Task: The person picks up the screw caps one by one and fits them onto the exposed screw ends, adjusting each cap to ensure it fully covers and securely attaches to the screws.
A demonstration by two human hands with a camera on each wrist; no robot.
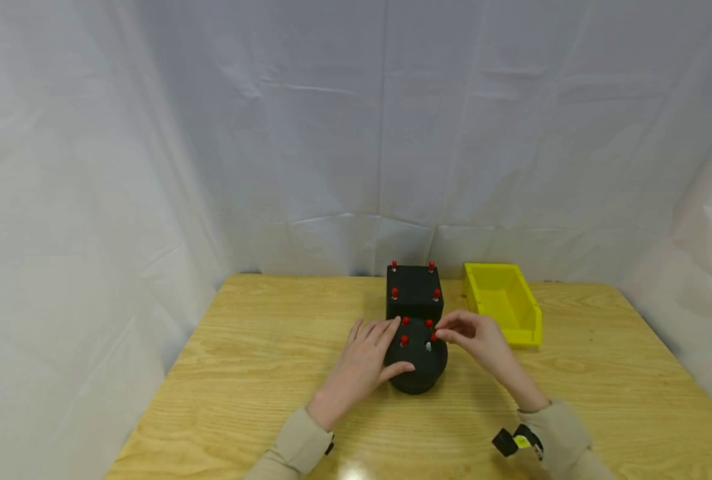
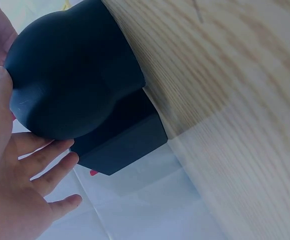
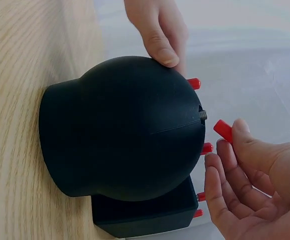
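Right hand (image 1: 476, 340) nearest, grip pinching red peg (image 3: 223, 130) between thumb and fingertips, just off top of round black block (image 1: 416, 363). Left hand (image 1: 365, 360) fingers straight, steadying block's side. Block on wooden surface (image 1: 260, 373), touching square black block (image 1: 415, 293); yellow bin (image 1: 503, 303) beside.

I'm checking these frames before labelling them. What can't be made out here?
- Bin: its floor near the front wall is hidden, head view only.
- Dome: its top face is edge-on in the right wrist view and too small in the head view; the socket under the red cap is unclear.
- Left hand: cut off by the frame edge, left wrist view.
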